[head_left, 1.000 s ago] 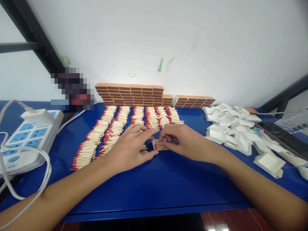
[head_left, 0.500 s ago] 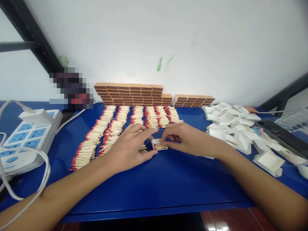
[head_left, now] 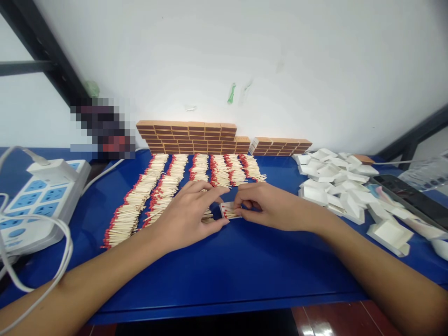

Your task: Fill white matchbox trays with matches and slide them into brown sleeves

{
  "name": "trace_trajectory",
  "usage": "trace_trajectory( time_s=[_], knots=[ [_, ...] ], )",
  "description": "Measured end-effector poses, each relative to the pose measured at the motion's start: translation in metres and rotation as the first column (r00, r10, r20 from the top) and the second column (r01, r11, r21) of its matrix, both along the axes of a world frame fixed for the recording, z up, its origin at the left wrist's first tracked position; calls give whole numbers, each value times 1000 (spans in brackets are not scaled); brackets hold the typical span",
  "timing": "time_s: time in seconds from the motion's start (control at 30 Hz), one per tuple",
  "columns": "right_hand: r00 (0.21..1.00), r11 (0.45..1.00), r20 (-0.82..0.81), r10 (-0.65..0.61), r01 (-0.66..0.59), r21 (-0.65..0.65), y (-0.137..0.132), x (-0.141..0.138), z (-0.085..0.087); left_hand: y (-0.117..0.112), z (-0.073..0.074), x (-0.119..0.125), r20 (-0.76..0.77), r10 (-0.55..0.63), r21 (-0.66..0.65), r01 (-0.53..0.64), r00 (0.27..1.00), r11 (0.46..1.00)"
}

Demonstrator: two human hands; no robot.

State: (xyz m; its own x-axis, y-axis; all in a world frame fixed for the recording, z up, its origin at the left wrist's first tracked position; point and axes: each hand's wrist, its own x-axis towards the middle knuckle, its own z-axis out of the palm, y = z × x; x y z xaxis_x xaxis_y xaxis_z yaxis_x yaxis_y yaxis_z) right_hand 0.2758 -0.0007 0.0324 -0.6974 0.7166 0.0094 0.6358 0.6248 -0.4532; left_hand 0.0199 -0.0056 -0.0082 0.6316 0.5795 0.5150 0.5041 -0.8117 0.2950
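A small white matchbox tray [head_left: 221, 211] with red-tipped matches [head_left: 229, 213] in it sits on the blue table between my hands. My left hand [head_left: 191, 210] curves round the tray's left end, its thumb at the near side and other fingers at the far side. The index finger is raised above it. At the right end, my right hand [head_left: 259, 205] has thumb and forefinger pinched together on the matches, covering that end of the tray. Long rows of loose matches [head_left: 131, 205] lie left of and beyond my hands; my left hand hides part of them.
Brown closed matchboxes [head_left: 189, 137] are stacked against the wall, with a lower stack [head_left: 280, 147] to their right. Empty white trays [head_left: 336, 175] lie heaped at the right, beside a black phone [head_left: 413, 196]. A power strip [head_left: 45, 200] with white cables stands at the left.
My right hand has shifted slightly, and its fingers now cover more of the tray's right end. My left hand stays in place.
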Motion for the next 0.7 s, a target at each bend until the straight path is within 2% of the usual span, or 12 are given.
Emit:
trace_trajectory(
  time_s=[0.4,0.7],
  knots=[
    [1000,1000,15,-5,6,-22,-2,0,-2,-1,1,0,-6,-5,-12,5,1000,1000],
    [999,999,-22,-32,33,40,0,-1,-1,1,1,0,-5,-8,-18,8,1000,1000]
  ],
)
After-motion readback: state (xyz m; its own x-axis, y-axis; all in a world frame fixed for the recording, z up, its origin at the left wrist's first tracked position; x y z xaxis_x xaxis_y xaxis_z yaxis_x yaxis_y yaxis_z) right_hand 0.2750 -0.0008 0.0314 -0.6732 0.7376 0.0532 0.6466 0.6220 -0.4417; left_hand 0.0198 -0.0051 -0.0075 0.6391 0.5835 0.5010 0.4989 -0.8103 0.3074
